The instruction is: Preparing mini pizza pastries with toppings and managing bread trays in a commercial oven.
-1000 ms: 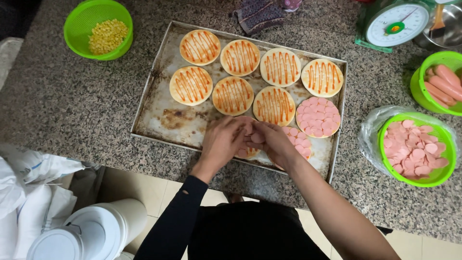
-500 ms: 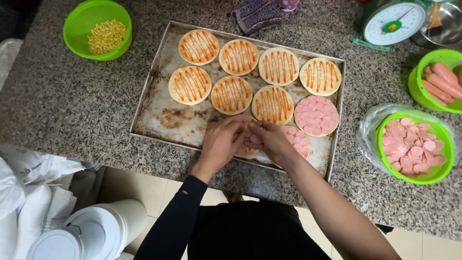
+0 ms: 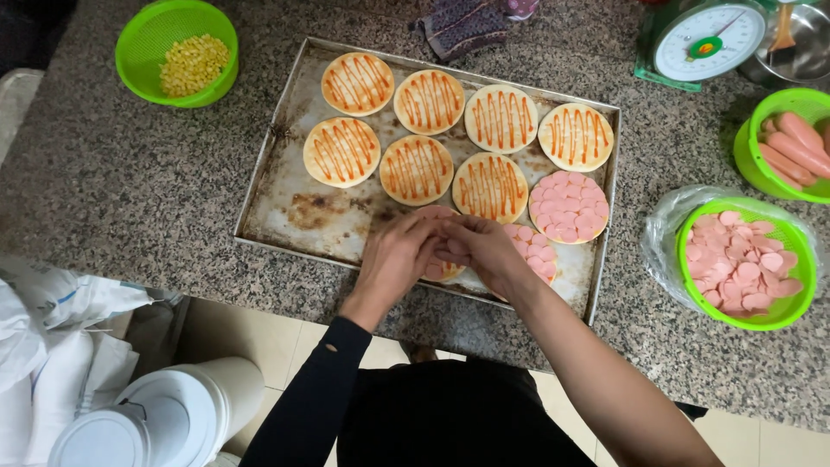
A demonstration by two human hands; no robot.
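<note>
A worn metal baking tray (image 3: pixel 294 203) on the granite counter holds several small round pizza bases striped with orange sauce (image 3: pixel 417 169). One base at the right is fully covered with pink sausage slices (image 3: pixel 568 206). My left hand (image 3: pixel 395 259) and my right hand (image 3: pixel 480 249) meet over a base at the tray's near edge, fingers touching pink sausage slices (image 3: pixel 435 270) on it. That base is mostly hidden by my hands. Beside it another base with slices (image 3: pixel 529 251) shows partly.
A green bowl of sausage slices (image 3: pixel 745 264) sits at the right, a green bowl of whole sausages (image 3: pixel 791 143) behind it. A green colander of corn (image 3: pixel 179 54) is far left. A kitchen scale (image 3: pixel 705 39), a cloth (image 3: pixel 462 24), white buckets (image 3: pixel 164 415) below.
My hands stay over the same near base with only small finger movements. The view has shifted slightly.
</note>
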